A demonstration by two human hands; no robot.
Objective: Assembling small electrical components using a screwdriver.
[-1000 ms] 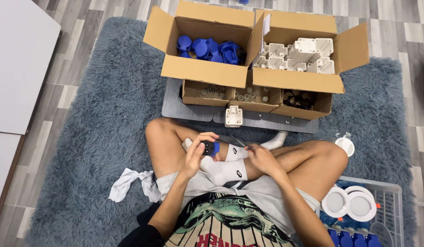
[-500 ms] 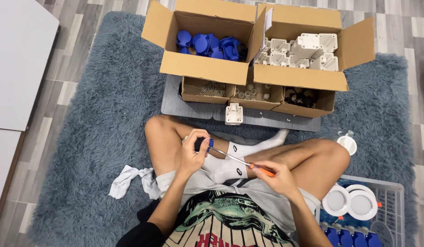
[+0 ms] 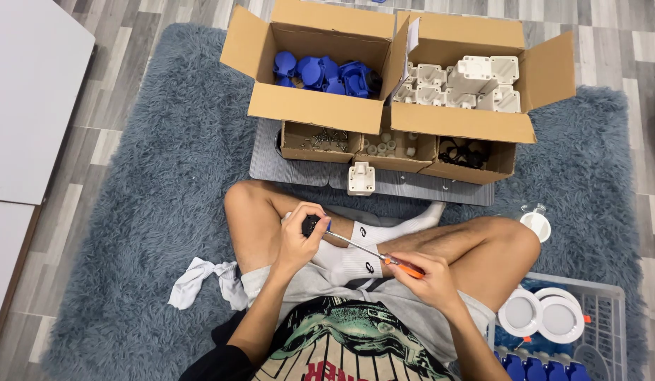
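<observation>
I sit cross-legged on a blue-grey shaggy rug. My left hand grips a small blue and black part above my left shin. My right hand holds an orange-handled screwdriver, whose metal shaft slants up-left so the tip meets the part in my left hand. A white box-shaped part stands on the grey board just beyond my legs.
Two open cardboard boxes sit ahead: the left one holds blue parts, the right one white parts. Three small trays of screws and bits line the board. A white cloth lies at my left, a grey crate at my right.
My right hand drew back toward my right thigh with the screwdriver. Its tip now rests at the part, which my left hand has kept in place.
</observation>
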